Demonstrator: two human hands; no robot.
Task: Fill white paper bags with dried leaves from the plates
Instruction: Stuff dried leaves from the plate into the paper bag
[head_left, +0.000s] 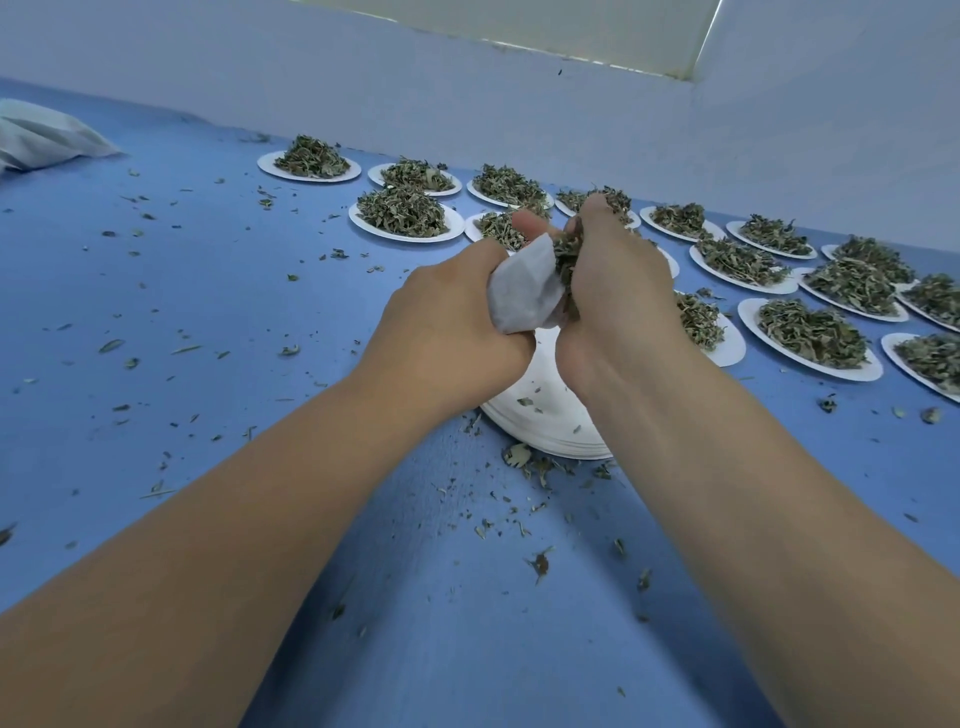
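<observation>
My left hand (452, 317) grips a small white paper bag (524, 293) held above the blue table. Right beside it, my right hand (618, 306) holds a clump of dried leaves (566, 257) pressed against the bag's open top. Under both hands sits a stack of bare white plates (545, 415) with a few leaf bits on it. Several white plates heaped with dried green leaves (402, 213) lie in rows across the table beyond my hands and to the right.
Leaf crumbs are scattered over the blue table (208, 312). A pale cloth or plastic bag (47, 137) lies at the far left. A white wall (467, 93) rises just behind the plates.
</observation>
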